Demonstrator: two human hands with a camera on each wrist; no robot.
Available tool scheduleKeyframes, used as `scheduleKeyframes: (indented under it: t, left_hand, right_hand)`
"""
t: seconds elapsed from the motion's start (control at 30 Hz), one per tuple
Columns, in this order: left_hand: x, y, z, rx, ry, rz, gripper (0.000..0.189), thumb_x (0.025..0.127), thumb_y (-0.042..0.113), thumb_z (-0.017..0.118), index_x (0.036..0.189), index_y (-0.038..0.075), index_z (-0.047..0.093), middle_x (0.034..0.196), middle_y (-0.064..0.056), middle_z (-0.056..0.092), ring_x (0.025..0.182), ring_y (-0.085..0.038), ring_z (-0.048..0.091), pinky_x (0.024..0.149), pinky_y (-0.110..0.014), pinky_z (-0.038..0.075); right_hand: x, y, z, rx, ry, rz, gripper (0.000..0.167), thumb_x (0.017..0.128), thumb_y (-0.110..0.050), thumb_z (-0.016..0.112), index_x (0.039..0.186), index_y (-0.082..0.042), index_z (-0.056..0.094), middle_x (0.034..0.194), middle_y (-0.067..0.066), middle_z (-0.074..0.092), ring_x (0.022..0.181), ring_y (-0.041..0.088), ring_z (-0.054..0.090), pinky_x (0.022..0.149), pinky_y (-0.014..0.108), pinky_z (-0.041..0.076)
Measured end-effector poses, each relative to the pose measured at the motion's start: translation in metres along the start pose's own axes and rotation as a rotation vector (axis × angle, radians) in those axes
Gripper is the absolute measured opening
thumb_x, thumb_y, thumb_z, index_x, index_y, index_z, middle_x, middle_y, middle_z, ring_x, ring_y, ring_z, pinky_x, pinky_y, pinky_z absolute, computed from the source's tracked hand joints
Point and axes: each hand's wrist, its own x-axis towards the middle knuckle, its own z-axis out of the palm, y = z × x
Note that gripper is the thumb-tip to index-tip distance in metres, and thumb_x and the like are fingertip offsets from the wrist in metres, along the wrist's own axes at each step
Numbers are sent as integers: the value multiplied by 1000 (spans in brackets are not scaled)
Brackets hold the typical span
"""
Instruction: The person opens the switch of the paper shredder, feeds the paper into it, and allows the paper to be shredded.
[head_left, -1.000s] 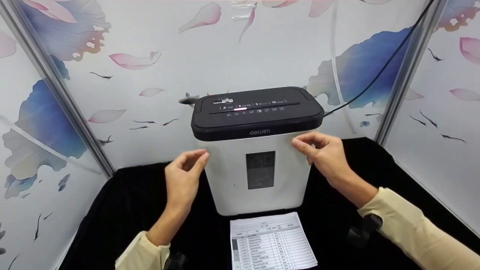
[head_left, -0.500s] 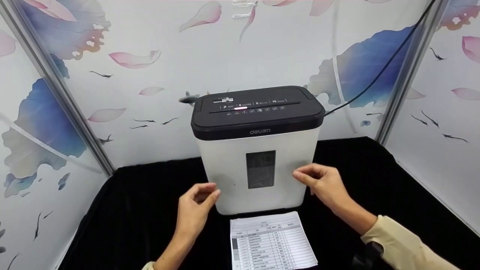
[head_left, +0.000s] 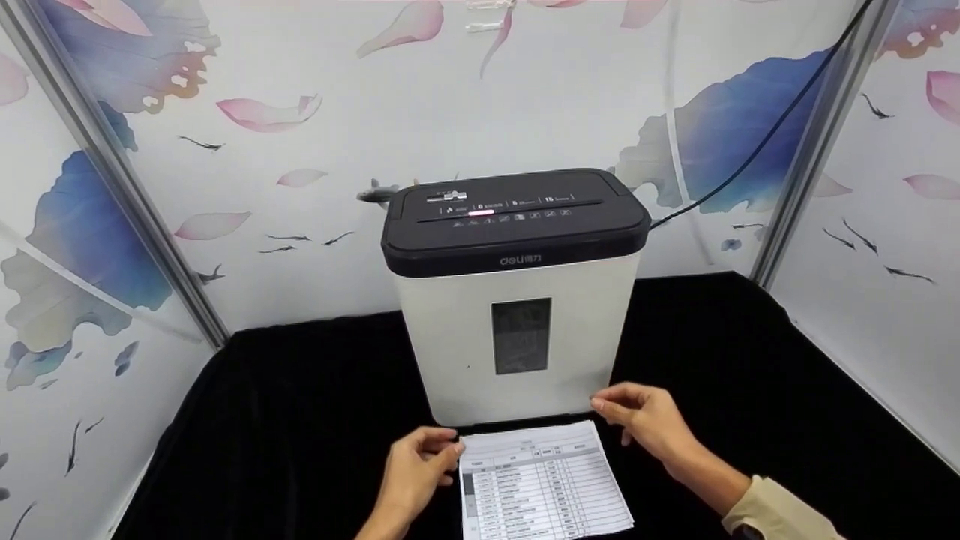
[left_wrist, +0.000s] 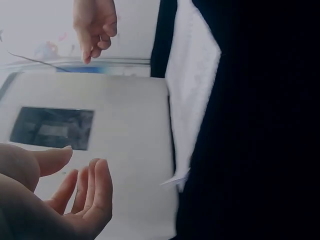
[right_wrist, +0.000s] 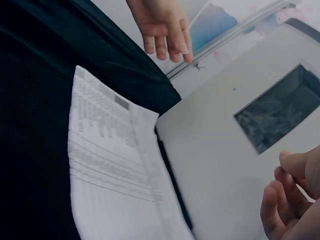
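A stack of printed paper sheets (head_left: 544, 480) lies flat in front of a paper shredder (head_left: 450, 330) with a white body and black top. My left hand (head_left: 420, 472) hovers at the stack's upper left corner, fingers loosely bent. A gap shows between its thumb and fingers (left_wrist: 102, 192) in the left wrist view. Near the upper right corner, my right hand (head_left: 649, 420) hangs beside the shredder's lower front. Its thumb comes close to the bent fingers (right_wrist: 272, 205), with nothing between them.
Black cloth (head_left: 300, 427) covers the table. The shredder's slot glows with a small pink light (head_left: 481, 213), and a dark window (head_left: 521, 336) is set in its front. A black cable (head_left: 757, 154) runs up to the right. Patterned panels (head_left: 525, 112) enclose the sides and back.
Both hands have come down from the shredder's upper sides to the paper stack's far corners. The left hand also shifted right. Paper and shredder have stayed in place.
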Motion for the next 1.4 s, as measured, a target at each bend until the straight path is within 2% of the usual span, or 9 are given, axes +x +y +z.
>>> scheduleKeyframes:
  t: [0.13,0.3,0.47,0.6,0.97,1.2,1.4]
  left_hand:
    - [-1,-15,6,49,-6,-11,31,87,8,75,111,-10,68,87,-11,73,68,-13,67,58,-27,61]
    - [-2,-30,13,150,23,-38,26,85,8,76,106,-6,70,83,-8,72,66,-12,65,56,-27,60]
    - [-1,-39,17,194,15,-66,27,85,9,76,107,-6,69,83,-8,71,67,-13,66,56,-27,60]
    - [0,-43,18,182,10,-85,30,85,7,75,109,-9,67,82,-8,70,65,-13,66,55,-27,60]
    - [6,-43,22,255,-7,-134,41,84,9,78,116,-12,62,85,-13,72,58,-13,65,51,-26,58]
    - [4,-47,23,245,11,-81,21,79,2,79,95,-5,67,75,-8,72,53,-10,63,47,-25,56]
    - [4,-49,22,230,10,-76,13,79,0,78,88,-2,68,71,-4,69,51,-9,60,46,-24,55]
  right_hand:
    - [-6,19,5,-19,-34,28,30,91,-20,74,111,3,71,86,5,69,74,14,59,53,24,52]
    - [-11,36,12,-79,-49,55,31,90,-18,73,112,4,70,86,7,69,74,15,59,53,24,51]
    - [-12,45,19,-137,-7,78,26,89,-14,74,108,3,70,87,6,70,73,17,60,52,26,51]
    - [-13,49,24,-160,43,104,20,87,-11,74,103,1,71,86,5,70,70,16,60,51,26,51]
    - [-15,54,32,-192,69,173,22,84,-10,78,101,1,71,88,10,70,68,17,61,53,29,54]
    - [-15,54,35,-230,83,180,27,80,-9,82,101,2,71,88,9,72,71,16,63,56,32,57]
    - [-15,54,36,-281,84,174,31,77,-7,84,101,4,69,90,11,72,70,16,64,57,31,58]
